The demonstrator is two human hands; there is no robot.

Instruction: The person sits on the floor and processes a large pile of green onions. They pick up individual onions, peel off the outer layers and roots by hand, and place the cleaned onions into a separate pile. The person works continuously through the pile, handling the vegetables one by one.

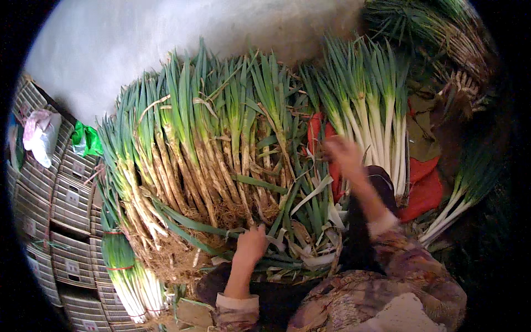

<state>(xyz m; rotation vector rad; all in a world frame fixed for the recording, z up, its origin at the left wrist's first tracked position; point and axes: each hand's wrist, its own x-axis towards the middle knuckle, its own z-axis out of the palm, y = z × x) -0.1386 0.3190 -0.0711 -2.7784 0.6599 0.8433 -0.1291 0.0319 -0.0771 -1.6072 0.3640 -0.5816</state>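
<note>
My left hand (252,245) is closed at the root end of a soil-stained Welsh onion stalk (244,203), at the front of a wide row of unpeeled Welsh onions (195,157) with brown roots. My right hand (343,153), blurred, is beside a bundle of peeled Welsh onions (375,124) with clean white stalks; its fingers are too smeared to tell what they hold. Stripped leaves and skins (313,232) lie heaped between my hands, against my legs.
Stacked plastic crates (72,232) line the left side, with a white bag (43,137) and a green bag (86,139) on them. A banded onion bundle (128,278) stands beside them. Red cloth (423,189), loose peeled onions (446,216) and more unpeeled onions (460,45) lie at right.
</note>
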